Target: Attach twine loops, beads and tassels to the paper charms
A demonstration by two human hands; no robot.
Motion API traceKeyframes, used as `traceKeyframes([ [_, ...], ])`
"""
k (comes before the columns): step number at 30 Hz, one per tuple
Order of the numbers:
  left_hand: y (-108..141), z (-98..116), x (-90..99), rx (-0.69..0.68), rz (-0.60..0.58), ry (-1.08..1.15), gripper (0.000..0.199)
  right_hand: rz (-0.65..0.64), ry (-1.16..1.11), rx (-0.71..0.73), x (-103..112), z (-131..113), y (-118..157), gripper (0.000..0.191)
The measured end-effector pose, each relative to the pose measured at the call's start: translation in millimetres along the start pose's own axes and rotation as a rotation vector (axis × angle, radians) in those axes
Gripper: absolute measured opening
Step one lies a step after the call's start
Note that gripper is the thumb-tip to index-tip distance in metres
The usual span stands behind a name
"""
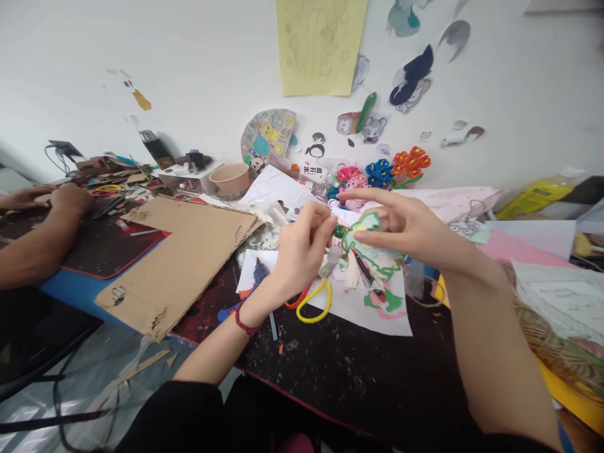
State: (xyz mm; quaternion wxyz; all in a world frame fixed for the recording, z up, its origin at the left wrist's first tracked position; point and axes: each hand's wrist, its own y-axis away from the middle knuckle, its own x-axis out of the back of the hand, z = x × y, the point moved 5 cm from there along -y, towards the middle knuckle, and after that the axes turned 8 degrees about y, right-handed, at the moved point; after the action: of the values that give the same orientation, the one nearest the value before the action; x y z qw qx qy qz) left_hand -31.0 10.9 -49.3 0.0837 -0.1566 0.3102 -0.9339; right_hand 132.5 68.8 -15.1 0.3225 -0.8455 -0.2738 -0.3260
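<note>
My left hand (304, 245) is raised over the worktable, its thumb and fingers pinched together. Whatever lies between those fingertips is hidden or too small to name. Just to the right, my right hand (408, 226) has its thumb and forefinger spread apart, above cut green-edged paper (365, 236). Below my hands lie scissors with yellow and red handle loops (315, 308), a dark pen (365, 270) and green paper scraps (387, 302) on a white sheet (349, 311). A blue tool (259, 274), partly covered by my left wrist, rests on paper.
Cut cardboard (184, 264) covers the left of the table. Beyond stand a paper bowl (229, 180) and fuzzy craft flowers (410, 167). At right are a yellow bottle (538, 195) and twine (552, 333). Another person's hands (70, 201) work at far left.
</note>
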Motion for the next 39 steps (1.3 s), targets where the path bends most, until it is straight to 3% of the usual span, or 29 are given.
traceKeyframes([
  [3,-3.4,-3.6,0.9,0.023,-0.013,0.093,0.016,-0.079,-0.128,-0.015,0.3,7.1,-0.7,0.042],
  [7,-9.1,-10.3,0.0,0.036,-0.039,0.16,0.017,-0.076,-0.278,-0.016,0.0,14.4,-4.6,0.018],
  [11,-16.0,-16.7,-0.5,0.04,-0.063,0.241,0.02,-0.043,-0.673,-0.176,-3.0,20.5,-5.2,0.025],
  [15,-22.6,-17.2,0.4,0.072,-0.1,0.336,0.02,-0.092,-0.873,-0.133,-4.7,14.0,-3.1,0.045],
  [17,-25.1,-14.3,1.6,0.07,-0.109,0.337,0.021,-0.091,-0.885,-0.139,-5.9,11.9,-2.0,0.045],
  [22,-29.5,-8.0,2.1,0.019,-0.114,0.331,0.021,0.085,-0.853,-0.17,-7.1,5.8,-1.0,0.021],
  [33,-36.7,1.3,1.1,0.031,-0.247,0.372,0.025,0.402,-0.701,-0.14,-6.9,-2.9,-2.0,0.032],
  [39,-38.1,6.2,0.8,0.068,-0.324,0.428,0.015,0.595,-0.416,-0.051,4.1,-5.9,5.2,0.04],
])
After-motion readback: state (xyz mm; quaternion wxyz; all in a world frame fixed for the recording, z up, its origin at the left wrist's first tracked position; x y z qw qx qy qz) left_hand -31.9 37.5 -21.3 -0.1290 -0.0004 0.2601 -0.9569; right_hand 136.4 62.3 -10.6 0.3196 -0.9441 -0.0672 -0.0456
